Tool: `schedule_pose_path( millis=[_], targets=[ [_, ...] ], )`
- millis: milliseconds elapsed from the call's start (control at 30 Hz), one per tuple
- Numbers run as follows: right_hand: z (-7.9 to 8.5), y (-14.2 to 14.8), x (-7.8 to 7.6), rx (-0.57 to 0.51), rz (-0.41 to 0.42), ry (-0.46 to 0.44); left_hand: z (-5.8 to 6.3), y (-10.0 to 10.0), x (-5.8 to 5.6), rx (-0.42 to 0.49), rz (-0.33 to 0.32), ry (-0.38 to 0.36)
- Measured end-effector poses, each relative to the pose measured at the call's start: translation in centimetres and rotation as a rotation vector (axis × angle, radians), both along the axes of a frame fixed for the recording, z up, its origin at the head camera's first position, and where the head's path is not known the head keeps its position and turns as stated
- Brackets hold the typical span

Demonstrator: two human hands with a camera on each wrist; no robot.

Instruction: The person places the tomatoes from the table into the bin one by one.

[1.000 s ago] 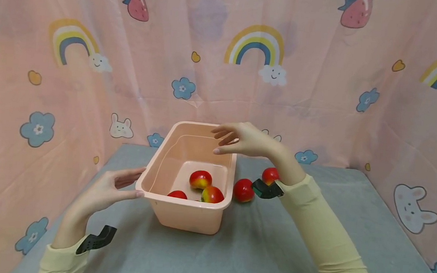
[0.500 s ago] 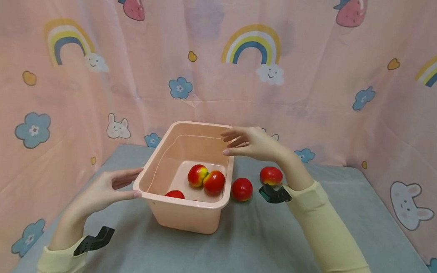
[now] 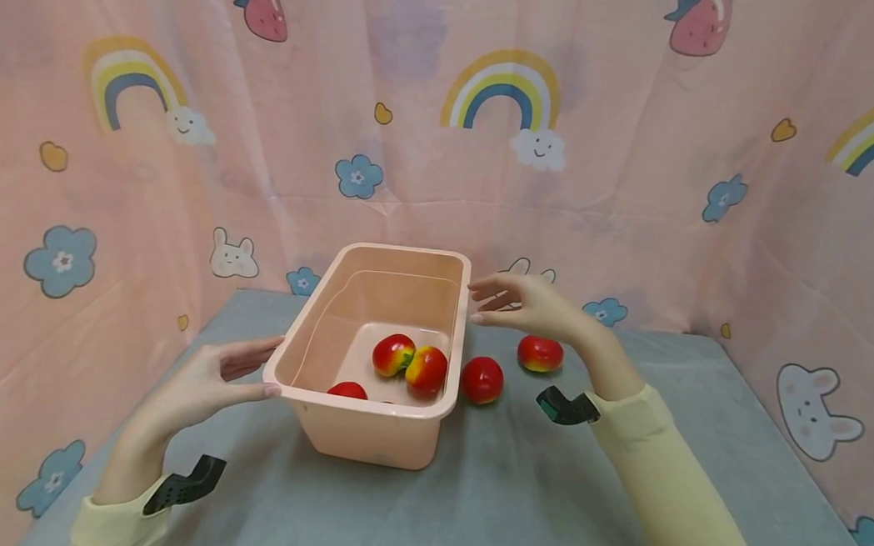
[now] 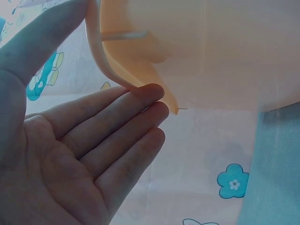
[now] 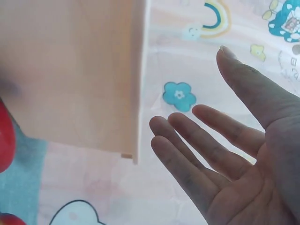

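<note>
A pale pink plastic bin (image 3: pixel 367 432) stands on the table, with red-and-yellow apples inside. Two of them, an apple (image 3: pixel 391 354) and a second apple (image 3: pixel 427 370), lie side by side; a third apple (image 3: pixel 348 390) is partly hidden by the front rim. My left hand (image 3: pixel 208 384) rests at the front left corner of the rim, its fingers straight in the left wrist view. Just outside the right rim, my right hand (image 3: pixel 525 305) hovers with relaxed fingers and holds nothing. Below it on the table lie a red apple (image 3: pixel 482 381) and another apple (image 3: pixel 540 354).
The grey-blue cloth-covered table (image 3: pixel 512 511) extends in front and to the right of the bin. A pink patterned curtain (image 3: pixel 637 193) closes off the back and both sides. A black wrist mount (image 3: pixel 567 406) sits at the right sleeve.
My right hand has moved from above the bin to the right, past its rim, and lower. Two apples in the bin have rolled together. My left hand keeps its place at the rim.
</note>
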State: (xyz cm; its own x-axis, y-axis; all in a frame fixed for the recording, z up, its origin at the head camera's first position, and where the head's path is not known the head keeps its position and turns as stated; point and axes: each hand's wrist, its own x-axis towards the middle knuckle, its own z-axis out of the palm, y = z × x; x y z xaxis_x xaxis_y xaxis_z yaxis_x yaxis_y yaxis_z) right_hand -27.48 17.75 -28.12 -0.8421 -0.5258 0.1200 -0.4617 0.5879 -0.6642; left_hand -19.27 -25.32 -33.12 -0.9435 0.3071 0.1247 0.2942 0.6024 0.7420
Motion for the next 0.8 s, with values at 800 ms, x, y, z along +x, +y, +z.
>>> schedule_pose_path(
  millis=[800],
  targets=[
    [-6.4,3.3,-0.7,-0.019,-0.119,-0.094,0.1,0.2,0.3,-0.006,0.01,-0.006]
  ],
)
